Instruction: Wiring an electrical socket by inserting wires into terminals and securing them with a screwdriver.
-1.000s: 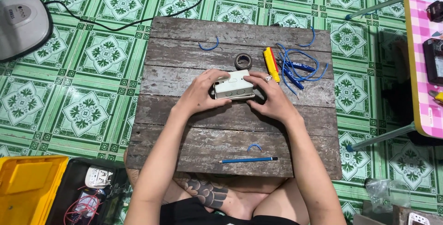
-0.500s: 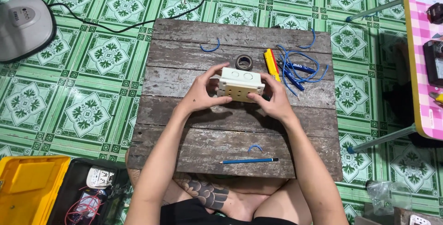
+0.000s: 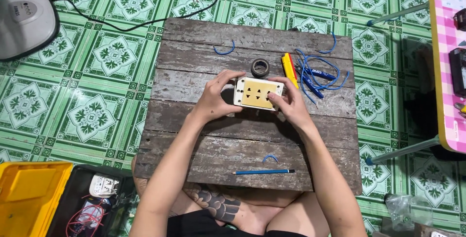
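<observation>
Both hands grip a socket plate.
Left hand and right hand clasp the socket plate; face up, long axis 9-to-3 o'clock.

clear plastic bag, floor, bottom right

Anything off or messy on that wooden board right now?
Nothing damaged. The socket plate is held level in the left hand and right hand. Only untidiness: loose blue wire offcuts and a tangle of blue wires scattered across the wooden board.
</observation>
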